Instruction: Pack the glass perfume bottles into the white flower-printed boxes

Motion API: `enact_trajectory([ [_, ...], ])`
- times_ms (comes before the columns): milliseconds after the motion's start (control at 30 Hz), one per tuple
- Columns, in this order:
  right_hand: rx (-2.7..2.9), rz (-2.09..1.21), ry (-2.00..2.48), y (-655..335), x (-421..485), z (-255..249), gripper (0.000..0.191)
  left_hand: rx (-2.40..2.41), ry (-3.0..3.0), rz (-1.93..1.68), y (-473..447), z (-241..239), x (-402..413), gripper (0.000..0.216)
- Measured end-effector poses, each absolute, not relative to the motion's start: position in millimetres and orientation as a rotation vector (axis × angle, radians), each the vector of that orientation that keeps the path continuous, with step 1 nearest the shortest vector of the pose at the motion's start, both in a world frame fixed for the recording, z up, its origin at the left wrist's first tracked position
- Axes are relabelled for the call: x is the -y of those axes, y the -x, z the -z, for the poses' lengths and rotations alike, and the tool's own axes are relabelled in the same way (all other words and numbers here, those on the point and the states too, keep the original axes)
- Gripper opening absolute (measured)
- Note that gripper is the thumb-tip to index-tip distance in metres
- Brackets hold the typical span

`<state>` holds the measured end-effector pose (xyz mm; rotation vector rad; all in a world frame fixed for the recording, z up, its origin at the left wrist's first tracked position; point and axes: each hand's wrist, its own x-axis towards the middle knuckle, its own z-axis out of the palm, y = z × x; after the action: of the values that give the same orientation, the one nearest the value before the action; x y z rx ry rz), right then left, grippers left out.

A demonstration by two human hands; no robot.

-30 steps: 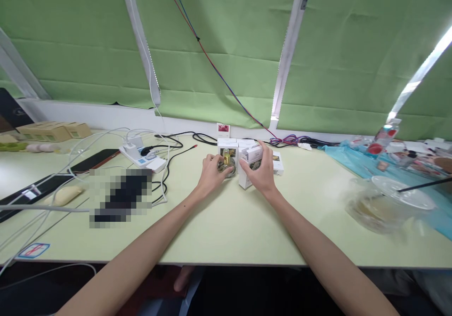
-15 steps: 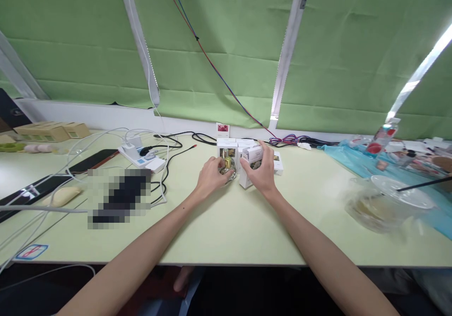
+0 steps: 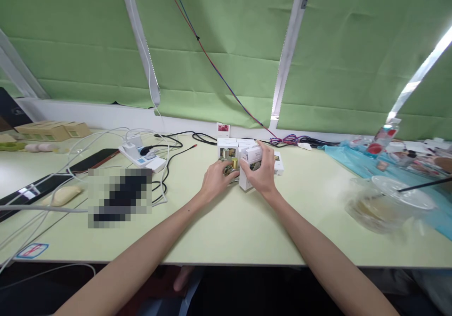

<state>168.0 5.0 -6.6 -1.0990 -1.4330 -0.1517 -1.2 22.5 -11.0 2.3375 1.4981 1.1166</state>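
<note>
My left hand (image 3: 215, 180) has its thumb and fingers closed around a small glass perfume bottle (image 3: 234, 164) with a shiny gold cap. Its glass body is partly covered by my fingers. Just behind it stands a second bottle (image 3: 226, 153) with a metallic cap. My right hand (image 3: 263, 170) grips a white box (image 3: 246, 180) with a picture on its front, standing on the table right beside the held bottle. The top of this box looks raised, but my fingers cover part of it. More white boxes (image 3: 228, 142) stand close together behind both hands.
A small card with a red picture (image 3: 223, 129) leans at the wall. To the left lie a power strip (image 3: 136, 153), cables and phones (image 3: 95, 159). On the right, a lidded plastic bowl (image 3: 381, 207) with a black straw stands near a blue plastic sheet (image 3: 348, 160).
My left hand has moved slightly right with the perfume bottle, closer to the white box. The second bottle's cap now shows separately behind it. My right hand has hardly moved.
</note>
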Motion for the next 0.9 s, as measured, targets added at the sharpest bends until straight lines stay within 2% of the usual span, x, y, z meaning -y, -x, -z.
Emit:
enact_trajectory([
  [133, 1.453, 0.172, 1.102, -168, -5, 7, 0.068, -1.433, -2.314, -1.146, 1, 14, -24, 0.034],
  [400, 1.455, 0.181, 1.115, -167, -5, 8, 0.067, -1.342, -2.299, -1.144, -2, 11, -20, 0.03],
  [900, 1.454, 0.195, 1.124, -165, -5, 9, 0.064, -1.059, -2.228, -1.058, -3, 4, -11, 0.039],
])
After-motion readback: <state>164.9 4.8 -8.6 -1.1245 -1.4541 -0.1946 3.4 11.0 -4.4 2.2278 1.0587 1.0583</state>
